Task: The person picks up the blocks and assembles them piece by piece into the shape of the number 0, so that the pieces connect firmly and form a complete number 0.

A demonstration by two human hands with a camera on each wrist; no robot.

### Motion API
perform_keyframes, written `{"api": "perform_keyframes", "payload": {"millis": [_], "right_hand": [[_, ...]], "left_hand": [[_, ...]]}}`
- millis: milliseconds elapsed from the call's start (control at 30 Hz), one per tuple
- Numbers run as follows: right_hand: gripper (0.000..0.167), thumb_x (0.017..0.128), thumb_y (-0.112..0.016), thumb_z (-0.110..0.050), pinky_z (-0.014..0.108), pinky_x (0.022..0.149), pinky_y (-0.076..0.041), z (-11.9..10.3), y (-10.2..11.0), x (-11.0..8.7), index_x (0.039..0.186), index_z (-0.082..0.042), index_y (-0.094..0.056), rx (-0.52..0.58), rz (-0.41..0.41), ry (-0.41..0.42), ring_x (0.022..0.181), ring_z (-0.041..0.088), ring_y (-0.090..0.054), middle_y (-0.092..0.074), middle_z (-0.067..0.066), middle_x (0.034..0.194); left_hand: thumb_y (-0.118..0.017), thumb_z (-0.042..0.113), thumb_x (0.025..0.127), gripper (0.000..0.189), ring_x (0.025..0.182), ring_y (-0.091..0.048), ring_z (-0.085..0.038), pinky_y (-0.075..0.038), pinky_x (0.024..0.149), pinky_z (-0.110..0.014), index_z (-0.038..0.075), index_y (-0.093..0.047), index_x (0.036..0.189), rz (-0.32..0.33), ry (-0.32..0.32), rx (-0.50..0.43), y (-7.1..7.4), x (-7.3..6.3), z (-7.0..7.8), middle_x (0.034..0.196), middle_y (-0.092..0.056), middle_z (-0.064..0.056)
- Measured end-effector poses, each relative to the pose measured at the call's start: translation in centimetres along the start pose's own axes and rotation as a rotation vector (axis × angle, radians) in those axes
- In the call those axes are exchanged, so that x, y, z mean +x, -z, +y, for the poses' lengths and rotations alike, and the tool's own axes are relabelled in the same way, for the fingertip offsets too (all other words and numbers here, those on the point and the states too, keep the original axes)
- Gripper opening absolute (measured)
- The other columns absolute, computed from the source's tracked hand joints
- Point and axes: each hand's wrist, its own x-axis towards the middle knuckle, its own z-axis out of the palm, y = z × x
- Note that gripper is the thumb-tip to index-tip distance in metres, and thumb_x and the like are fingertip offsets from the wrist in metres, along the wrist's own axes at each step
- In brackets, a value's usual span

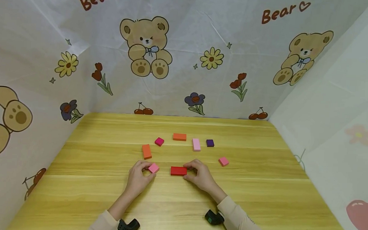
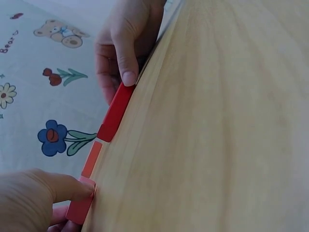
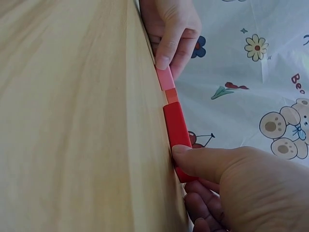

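Note:
My left hand [image 1: 137,178] pinches a small pink block [image 1: 153,168] between thumb and fingers, low over the wooden tabletop. To its right, my right hand [image 1: 202,177] grips the right end of a longer red block [image 1: 177,171], which lies crosswise in front of me. A short gap of bare wood separates the two blocks. In the left wrist view the thumb presses the near face of the pink block [image 2: 79,202]. The right wrist view shows the other thumb on the red block [image 3: 176,126]; the fingers behind it are partly hidden.
Beyond the hands lie two orange blocks [image 1: 147,151], a crimson block [image 1: 159,141], a light pink block [image 1: 196,145] and a dark purple block [image 1: 210,143]. Another pink block [image 1: 223,161] sits right of my right hand. A bear-print cloth [image 1: 179,87] hangs behind the table.

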Motion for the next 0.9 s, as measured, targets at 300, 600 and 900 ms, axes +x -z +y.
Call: {"api": "perform_keyframes", "payload": {"millis": [300,600,900], "right_hand": [[0.026,0.079,-0.08,-0.008,0.025,0.077,-0.051,-0.2,0.2,0.0,0.105,-0.01,-0.073,0.015,-0.001,-0.001,0.086,0.017,-0.06,-0.065,-0.001,0.096],[0.025,0.079,-0.08,-0.007,0.022,0.068,-0.046,-0.9,0.8,-0.2,0.103,-0.009,-0.073,0.07,-0.005,-0.047,0.081,0.02,-0.06,-0.064,0.005,0.09],[0.026,0.077,-0.081,-0.005,0.021,0.065,-0.045,-2.0,1.3,-1.4,0.101,-0.012,-0.073,0.084,-0.023,-0.062,0.078,0.015,-0.056,-0.063,0.003,0.086]], "left_hand": [[-0.082,0.005,0.075,0.035,0.095,-0.062,-0.021,-0.051,0.082,-0.032,0.0,-0.072,0.108,-0.005,-0.002,-0.024,0.0,0.0,-0.2,0.106,-0.065,-0.011],[-0.081,0.004,0.075,0.034,0.091,-0.061,-0.02,-0.053,0.08,-0.03,-0.001,-0.072,0.107,-0.001,-0.006,-0.037,0.3,0.0,0.2,0.105,-0.066,-0.011],[-0.083,0.002,0.072,0.033,0.091,-0.063,-0.021,-0.055,0.077,-0.034,0.001,-0.073,0.103,-0.005,-0.068,-0.052,0.8,-1.4,1.8,0.102,-0.066,-0.007]]}}
